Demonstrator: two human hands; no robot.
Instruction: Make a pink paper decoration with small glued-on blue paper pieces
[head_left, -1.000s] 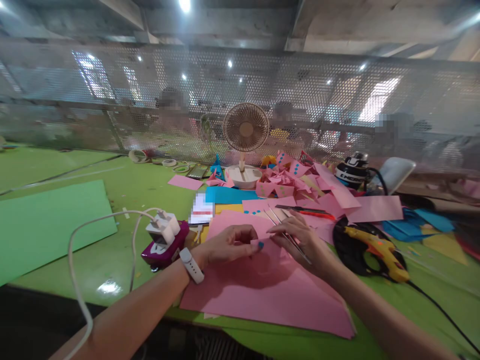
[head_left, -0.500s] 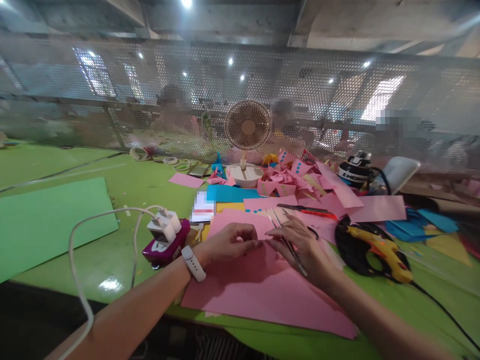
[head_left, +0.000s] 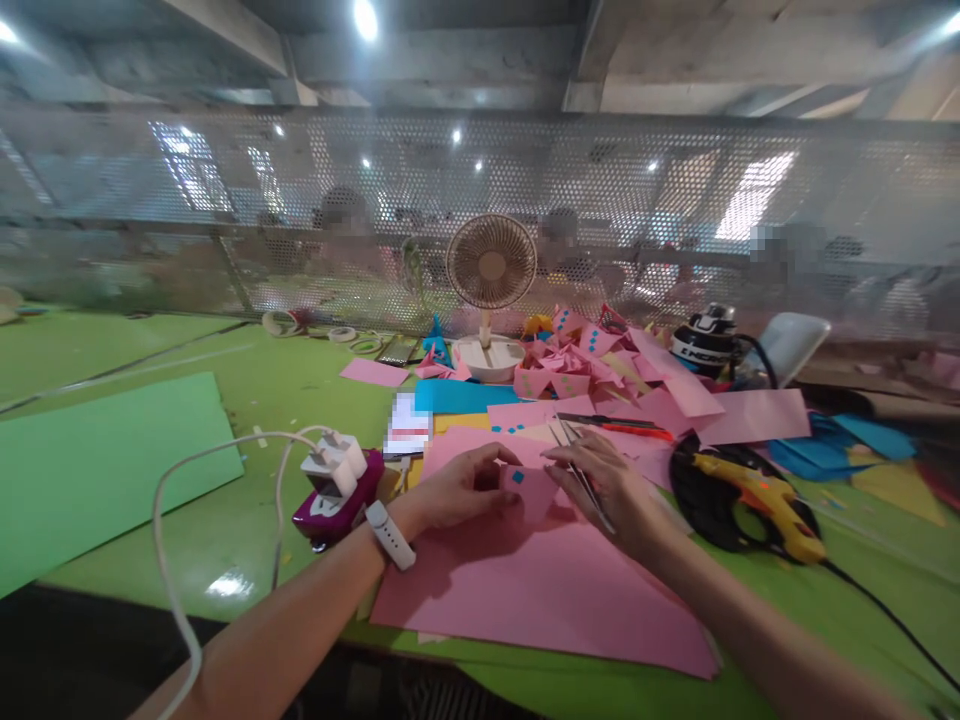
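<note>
My left hand (head_left: 469, 485), with a white band at the wrist, pinches the left edge of a small pink paper piece (head_left: 534, 492). One blue diamond (head_left: 518, 477) shows on that piece. Metal tweezers (head_left: 602, 515) are gripped in my right hand (head_left: 611, 478), their tips pointing up and away from me. The right fingertips are close to the piece's right edge; whether they touch it I cannot tell. Beneath both hands lies a large pink sheet (head_left: 570, 600). Several small blue diamonds sit on pale paper just beyond my hands.
A yellow glue gun (head_left: 765, 505) rests on a black round holder at right. Pink folded paper (head_left: 570, 355) is heaped beside a small fan (head_left: 491, 262). Left are a purple power strip (head_left: 337, 515) with a white charger and cable, and a green sheet (head_left: 112, 460).
The small pink piece has turned so its face with the blue diamond shows. My hands have moved slightly apart, and the view has tipped up a little.
</note>
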